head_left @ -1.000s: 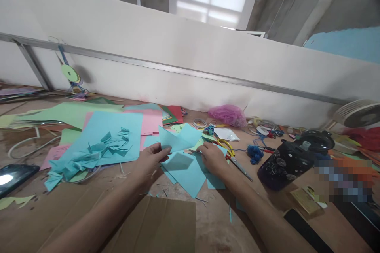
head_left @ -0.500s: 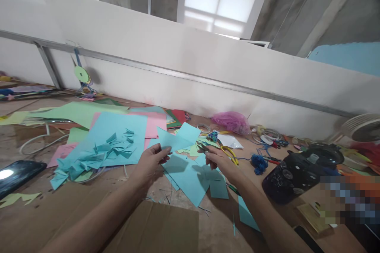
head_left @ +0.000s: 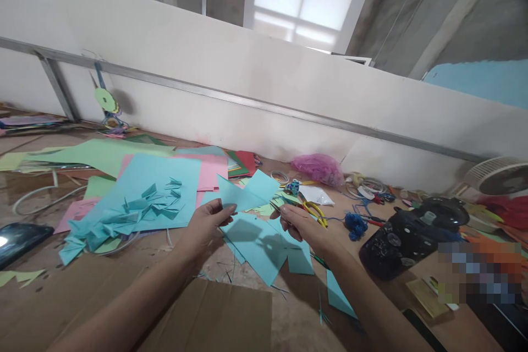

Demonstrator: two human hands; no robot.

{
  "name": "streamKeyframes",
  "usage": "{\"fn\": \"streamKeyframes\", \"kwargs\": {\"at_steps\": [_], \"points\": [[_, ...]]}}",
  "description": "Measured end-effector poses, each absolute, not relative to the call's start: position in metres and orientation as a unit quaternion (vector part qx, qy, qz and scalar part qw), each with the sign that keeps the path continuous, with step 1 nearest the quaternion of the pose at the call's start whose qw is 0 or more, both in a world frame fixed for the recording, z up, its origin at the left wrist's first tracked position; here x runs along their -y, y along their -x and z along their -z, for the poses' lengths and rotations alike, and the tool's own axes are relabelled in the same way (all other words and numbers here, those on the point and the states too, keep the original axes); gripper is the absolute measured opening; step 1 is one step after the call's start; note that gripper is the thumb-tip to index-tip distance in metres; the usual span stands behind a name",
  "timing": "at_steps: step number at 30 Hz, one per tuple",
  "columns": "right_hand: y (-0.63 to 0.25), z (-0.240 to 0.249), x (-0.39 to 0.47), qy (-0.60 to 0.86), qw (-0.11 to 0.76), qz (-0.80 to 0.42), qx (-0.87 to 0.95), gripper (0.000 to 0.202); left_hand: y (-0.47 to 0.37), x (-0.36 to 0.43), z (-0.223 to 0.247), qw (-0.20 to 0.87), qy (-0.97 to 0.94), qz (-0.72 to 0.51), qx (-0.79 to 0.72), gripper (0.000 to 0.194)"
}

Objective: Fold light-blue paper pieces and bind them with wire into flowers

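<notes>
A light blue paper piece (head_left: 235, 196) is pinched between the thumb and fingers of my left hand (head_left: 211, 223). To its right, my right hand (head_left: 295, 221) is closed on small scissors, whose metal blades (head_left: 275, 207) point up and left near the paper. Beneath both hands, light blue sheets (head_left: 258, 250) lie overlapping on the table. Folded blue paper pieces (head_left: 132, 212) rest in a pile on a large blue sheet (head_left: 165, 170) at the left.
Yellow-handled pliers (head_left: 315, 213), blue yarn (head_left: 355, 225) and a black container (head_left: 398, 242) stand or lie at the right. Cardboard (head_left: 223, 316) is at the near edge. A phone (head_left: 22, 242) lies far left, and a fan (head_left: 499, 173) is far right.
The view has shifted slightly, moving most objects a little left. My right hand has turned slightly, and the scissors' blades sit a bit closer to the paper.
</notes>
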State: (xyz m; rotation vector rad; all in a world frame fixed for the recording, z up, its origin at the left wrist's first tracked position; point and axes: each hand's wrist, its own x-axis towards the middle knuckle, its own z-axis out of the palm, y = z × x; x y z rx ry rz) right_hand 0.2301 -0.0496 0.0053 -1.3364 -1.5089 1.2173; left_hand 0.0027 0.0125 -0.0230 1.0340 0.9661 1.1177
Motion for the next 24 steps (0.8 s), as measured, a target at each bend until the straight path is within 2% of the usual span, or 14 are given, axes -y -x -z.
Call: {"fn": "streamKeyframes", "kwargs": {"at_steps": [24], "points": [[-0.229,0.007,0.042,0.510,0.415,-0.488,0.575,0.044,-0.006,-0.005,0.019,0.609,-0.475,-0.471,-0.426,0.034]]}}
